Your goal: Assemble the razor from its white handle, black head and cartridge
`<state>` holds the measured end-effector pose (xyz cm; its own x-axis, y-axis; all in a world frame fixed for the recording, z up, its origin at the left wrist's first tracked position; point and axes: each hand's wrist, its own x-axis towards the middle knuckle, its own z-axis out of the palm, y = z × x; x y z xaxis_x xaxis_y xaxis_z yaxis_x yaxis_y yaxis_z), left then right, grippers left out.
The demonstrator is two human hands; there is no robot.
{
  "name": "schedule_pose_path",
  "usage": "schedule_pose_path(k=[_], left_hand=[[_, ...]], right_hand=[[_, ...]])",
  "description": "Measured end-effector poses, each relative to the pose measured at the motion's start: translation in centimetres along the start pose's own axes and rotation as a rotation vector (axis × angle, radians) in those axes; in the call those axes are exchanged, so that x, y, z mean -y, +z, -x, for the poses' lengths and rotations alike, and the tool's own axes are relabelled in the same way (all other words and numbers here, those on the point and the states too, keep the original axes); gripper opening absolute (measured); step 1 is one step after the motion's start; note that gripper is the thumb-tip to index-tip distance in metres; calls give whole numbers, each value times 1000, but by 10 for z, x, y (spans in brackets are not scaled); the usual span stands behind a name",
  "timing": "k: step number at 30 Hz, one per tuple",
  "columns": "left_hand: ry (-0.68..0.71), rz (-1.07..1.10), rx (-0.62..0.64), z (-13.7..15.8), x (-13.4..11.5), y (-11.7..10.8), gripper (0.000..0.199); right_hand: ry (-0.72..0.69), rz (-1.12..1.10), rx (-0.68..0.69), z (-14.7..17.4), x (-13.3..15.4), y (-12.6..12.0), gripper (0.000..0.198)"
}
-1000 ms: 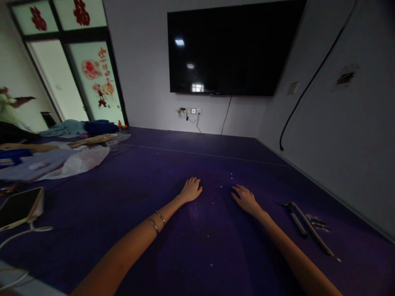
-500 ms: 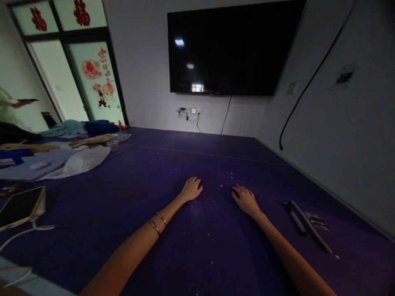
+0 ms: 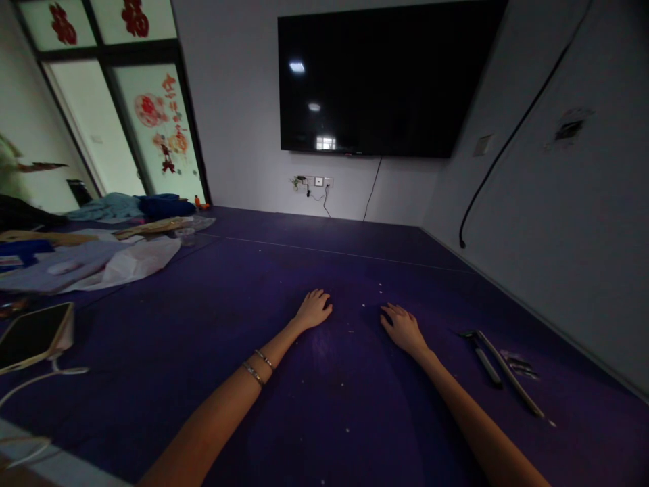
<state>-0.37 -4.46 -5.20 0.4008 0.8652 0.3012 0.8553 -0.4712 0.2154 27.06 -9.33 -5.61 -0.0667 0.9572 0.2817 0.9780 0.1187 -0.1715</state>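
The purple tabletop (image 3: 284,264) spans near to far, likely heavy and stiff, best gripped by an edge. On it rest the left hand (image 3: 313,310) and right hand (image 3: 403,329), fingers loosely spread, empty. At right lies a slim tool (image 3: 508,373) (one piece or two, I cannot tell), probably light and rigid. A white speck (image 3: 364,305) lies between the hands.

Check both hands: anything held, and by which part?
Nothing is held; the left hand and right hand appear to rest palm-down on the table.
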Motion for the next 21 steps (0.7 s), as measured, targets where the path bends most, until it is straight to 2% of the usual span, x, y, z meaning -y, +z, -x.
schedule_pose_path(k=[21], left_hand=[[17, 16, -3, 5, -3, -9, 41]], right_hand=[[-5, -23, 9, 4, -1, 1, 44]])
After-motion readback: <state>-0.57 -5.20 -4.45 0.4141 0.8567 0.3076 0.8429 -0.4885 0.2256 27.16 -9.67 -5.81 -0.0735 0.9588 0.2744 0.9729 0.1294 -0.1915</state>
